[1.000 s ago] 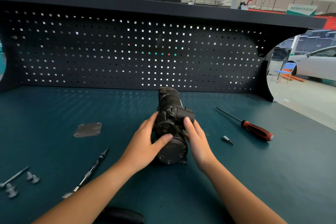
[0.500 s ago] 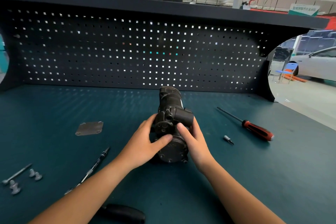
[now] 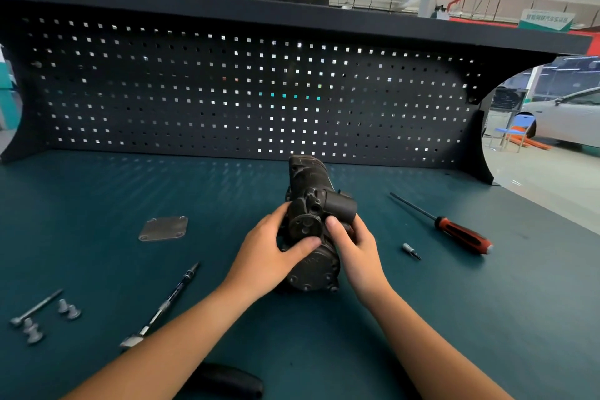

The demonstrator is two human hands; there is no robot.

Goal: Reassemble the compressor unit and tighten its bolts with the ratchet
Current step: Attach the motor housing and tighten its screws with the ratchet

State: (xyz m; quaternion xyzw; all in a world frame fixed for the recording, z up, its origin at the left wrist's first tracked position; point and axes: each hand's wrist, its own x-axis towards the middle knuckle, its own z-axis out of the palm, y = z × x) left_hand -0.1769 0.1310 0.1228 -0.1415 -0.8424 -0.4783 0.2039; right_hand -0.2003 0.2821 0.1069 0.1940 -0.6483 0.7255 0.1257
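The dark cast compressor unit (image 3: 311, 201) lies lengthwise on the teal bench, its round bolted end facing me. My left hand (image 3: 269, 253) grips its left side, thumb across the front cap. My right hand (image 3: 357, 243) holds the right side below a protruding cylindrical port, thumb on the top housing. A long thin ratchet (image 3: 162, 305) lies to the left, partly under my left forearm. Several loose bolts (image 3: 42, 318), one of them long, sit at the far left. A flat square metal cover plate (image 3: 164, 228) lies left of the compressor.
A red-handled screwdriver (image 3: 454, 230) and a small bit (image 3: 410, 251) lie to the right. A black handle (image 3: 227, 383) rests at the near edge between my arms. A perforated back panel (image 3: 227, 91) closes the bench's rear; the bench edge runs along the right.
My right thumb has shifted up onto the top housing and the compressor has turned slightly under both hands. The tools on the bench have not moved.
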